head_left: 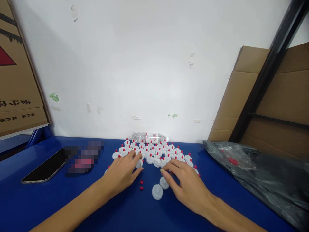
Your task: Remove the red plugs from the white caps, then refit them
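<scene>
Many small white round caps with red tips (149,159) stand upright in a cluster at the middle of the table. My left hand (124,167) reaches over the cluster's left front, thumb apart from the bent fingers. Just beyond its thumb is a white cap (139,164); I cannot tell whether the fingers touch it. My right hand (188,183) hovers at the right front, fingers curved, thumb and index tips slightly apart, nothing visible between them. Two white caps without red tips (157,192) lie beside its thumb. Between the hands are two loose red tips (141,188).
A clear plastic bottle (149,138) lies behind the cluster against the white wall. On the left are a phone (43,166) and a blurred item (83,161). A grey plastic bag (256,174) covers the right side. Cardboard boxes (21,80) stand at both sides.
</scene>
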The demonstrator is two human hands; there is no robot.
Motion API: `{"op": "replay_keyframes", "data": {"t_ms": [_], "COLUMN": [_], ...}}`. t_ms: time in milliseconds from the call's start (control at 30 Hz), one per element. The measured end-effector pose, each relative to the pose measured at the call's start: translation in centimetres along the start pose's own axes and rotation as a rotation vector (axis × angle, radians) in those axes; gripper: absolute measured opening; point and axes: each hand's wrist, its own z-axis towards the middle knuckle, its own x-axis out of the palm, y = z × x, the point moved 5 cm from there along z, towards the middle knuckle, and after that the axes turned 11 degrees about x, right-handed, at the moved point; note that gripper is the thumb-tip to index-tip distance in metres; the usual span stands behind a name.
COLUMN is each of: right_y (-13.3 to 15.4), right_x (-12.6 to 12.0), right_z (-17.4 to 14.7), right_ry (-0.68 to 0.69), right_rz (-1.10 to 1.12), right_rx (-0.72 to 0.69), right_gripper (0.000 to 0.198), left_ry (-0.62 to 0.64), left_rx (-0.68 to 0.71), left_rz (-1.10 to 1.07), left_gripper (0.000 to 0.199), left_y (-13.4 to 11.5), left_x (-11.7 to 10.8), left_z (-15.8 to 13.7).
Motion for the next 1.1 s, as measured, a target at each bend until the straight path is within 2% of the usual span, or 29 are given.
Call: {"op": "replay_keyframes", "data": {"t_ms": [133, 267, 367, 500, 567, 633, 733, 800, 900, 1000, 1100], "right_y": [0.1, 0.4, 0.7, 1.3, 1.6, 2.0, 2.2, 2.2, 2.1, 2.3, 2.7], "right_x": [-0.2, -0.6, -0.7, -0.9, -1.1, -1.4, -1.6, -1.6, -1.0, -0.2, 0.0], "right_z": [0.0, 0.0, -0.2, -0.5, -0.8, -1.0, -1.3, -1.3, -1.3, -1.2, -1.3], "right_ry": [-0.036, -0.080, -0.084, -0.086, -0.089, -0.104, -0.136, -0.164, -0.199, -0.192, -0.215], "right_rz": [-0.017, 0.006, 0.016, 0.017, 0.001, -0.032, -0.092, -0.102, -0.043, 0.024, 0.016], "right_rx": [-0.029, -0.064, -0.100, -0.193, -0.269, -0.335, -0.366, -0.349, -0.290, -0.243, -0.230], "right_gripper": [0.024, 0.019, 0.015, 0.022, 0.026, 0.031, 0.046, 0.054, 0.052, 0.049, 0.049], "left_ry": [-0.021, -0.215, -0.321, -0.425, -0.488, -0.526, -0.517, -0.500, -0.460, -0.397, -0.349], "left_rx": [-0.030, -0.050, 0.035, 0.173, 0.195, 0.161, 0.064, 0.017, -0.013, -0.034, -0.022], "left_rz": [-0.019, -0.186, -0.328, -0.535, -0.605, -0.637, -0.699, -0.814, -1.030, -1.127, -1.171], "left_gripper": [0.021, 0.034, 0.039, 0.026, 0.024, 0.025, 0.027, 0.026, 0.036, 0.054, 0.043], "left_y": [-0.2, -0.8, -2.0, -3.8, -4.2, -4.3, -3.9, -3.6, -3.6, -4.2, -4.8], "left_x": [-0.4, -2.0, -3.0, -3.5, -3.6, -3.6, -3.5, -3.4, -3.1, -2.8, -2.7], "left_z": [0.2, -0.2, -0.5, -0.8, -1.0, -1.1, -1.0, -0.8, -0.5, -0.3, -0.3]}}
